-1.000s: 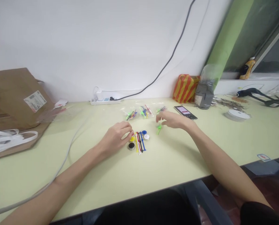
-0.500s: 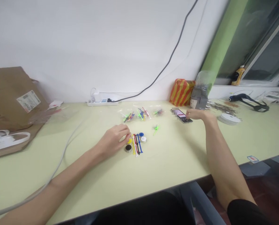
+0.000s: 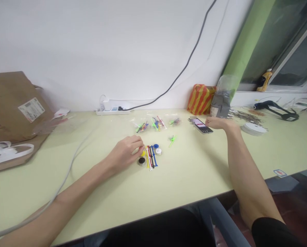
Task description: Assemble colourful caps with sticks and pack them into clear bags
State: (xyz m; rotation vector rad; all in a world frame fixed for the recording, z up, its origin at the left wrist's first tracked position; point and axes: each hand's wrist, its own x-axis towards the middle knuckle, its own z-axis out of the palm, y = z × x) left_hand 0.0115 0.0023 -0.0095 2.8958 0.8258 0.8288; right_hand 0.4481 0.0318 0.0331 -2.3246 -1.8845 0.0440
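Observation:
My left hand (image 3: 125, 153) rests curled on the table, its fingertips against a yellow round piece (image 3: 143, 153), which they partly hide. Beside that lie a black-topped round tin (image 3: 141, 161), several coloured plastic strips (image 3: 150, 157), a blue cap (image 3: 156, 146) and a white spool (image 3: 158, 151). My right hand (image 3: 216, 122) reaches far to the right, its fingertips on the edge of a smartphone (image 3: 202, 126). A small green plastic piece (image 3: 172, 140) lies between my hands. Several small clear bags of coloured parts (image 3: 157, 123) stand in a row behind.
A brown paper bag (image 3: 14, 106) and white bag handles (image 3: 4, 152) sit at the left, with a grey cable (image 3: 68, 175) across the table. At the back are a power strip (image 3: 112, 112), a striped bag (image 3: 200, 99) and a clear-wrapped grey package (image 3: 220, 102). A white roll (image 3: 253, 129) lies right.
My right hand has moved rightward from above the green piece to the smartphone. My left hand stays by the yellow piece. The whole view has shifted slightly.

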